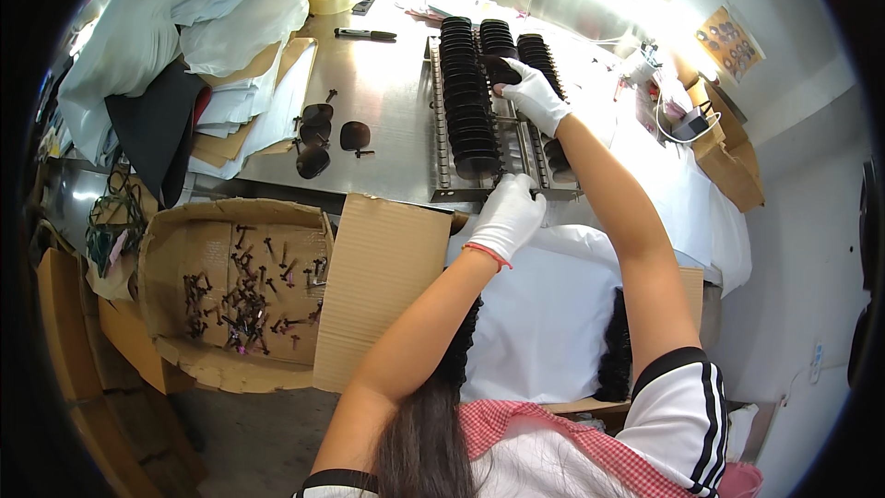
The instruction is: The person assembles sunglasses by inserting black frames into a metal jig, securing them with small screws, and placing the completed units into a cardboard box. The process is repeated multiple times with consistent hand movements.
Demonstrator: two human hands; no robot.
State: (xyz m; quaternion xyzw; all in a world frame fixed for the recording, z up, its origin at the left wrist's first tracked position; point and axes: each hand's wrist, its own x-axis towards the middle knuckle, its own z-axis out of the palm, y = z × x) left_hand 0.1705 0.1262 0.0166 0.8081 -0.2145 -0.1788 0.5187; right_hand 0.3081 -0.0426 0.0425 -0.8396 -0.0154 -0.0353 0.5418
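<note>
**Dark lenses in the rack**

My right hand [535, 97] pinched one dark lens [501, 69] in the middle row of the metal rack [442, 186] on the table [387, 83]. My left hand [505, 217], fingers loosely together, steadied the rack's near edge. Holding lenses by the rim seemed best. The cardboard box [175, 231] held small dark screws [244, 300].

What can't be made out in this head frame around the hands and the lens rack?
- Right hand: its fingertips cover what it touches on the rack, so the grip is unclear.
- Left hand: its palm is turned away; whether it holds anything is hidden.
- Small dark parts in the cardboard box: too small to identify.
- Far end of the table: washed out by glare.
</note>
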